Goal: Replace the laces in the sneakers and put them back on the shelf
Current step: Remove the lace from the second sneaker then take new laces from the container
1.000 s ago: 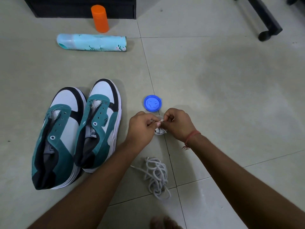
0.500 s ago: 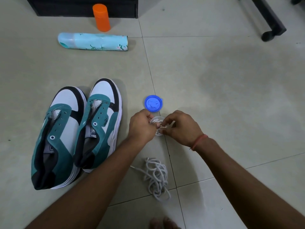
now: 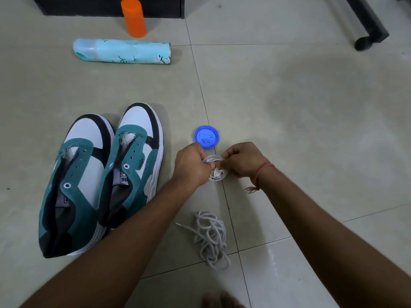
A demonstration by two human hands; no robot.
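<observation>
evidently both hands, left hand (image 3: 193, 163) and right hand (image 3: 242, 161), are pinching the fresh white laces (image 3: 215, 169) at frame centre, seemingly unpacking them, while the unlaced sneakers (image 3: 100, 174) are sitting at lower left, so freeing a lace tip for threading probably comes next.

Pale tiled floor (image 3: 289, 96), black cabinet base (image 3: 106, 7), castor leg (image 3: 367, 25)
</observation>
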